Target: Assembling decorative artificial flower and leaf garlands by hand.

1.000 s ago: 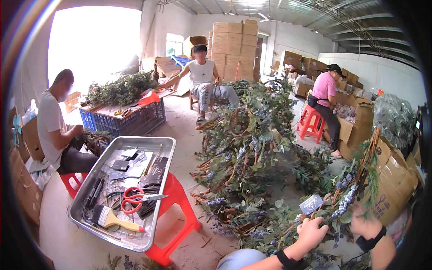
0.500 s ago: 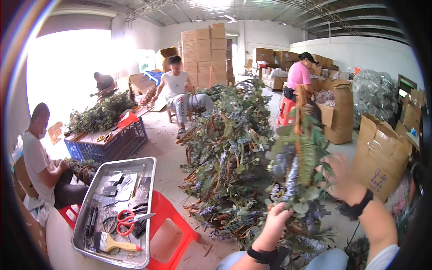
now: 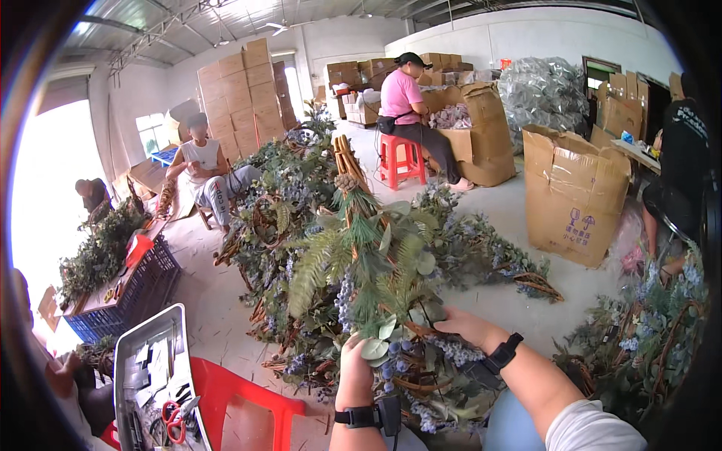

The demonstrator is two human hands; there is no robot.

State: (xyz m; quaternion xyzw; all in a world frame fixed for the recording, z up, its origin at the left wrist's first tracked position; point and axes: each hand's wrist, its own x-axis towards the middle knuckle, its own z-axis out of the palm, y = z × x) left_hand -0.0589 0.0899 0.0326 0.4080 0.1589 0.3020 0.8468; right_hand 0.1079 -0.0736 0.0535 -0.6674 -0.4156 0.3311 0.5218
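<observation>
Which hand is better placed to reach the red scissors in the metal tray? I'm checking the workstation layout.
Left, probably. The left hand is nearer the scissors at lower left; the right hand is farther.

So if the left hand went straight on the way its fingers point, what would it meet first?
The left hand points up into the wreath it holds, so probably its leaves and blue berries; depth is unclear.

Both forearms rose from the lower edge of the view. The left hand [image 3: 356,364] was raised, its back toward the camera, its fingers curled shut out of sight; a black band circled the wrist. The right hand [image 3: 465,326] reached in from the right, palm down, fingers closed, with a black watch on its wrist and a pale sleeve near the elbow.
</observation>
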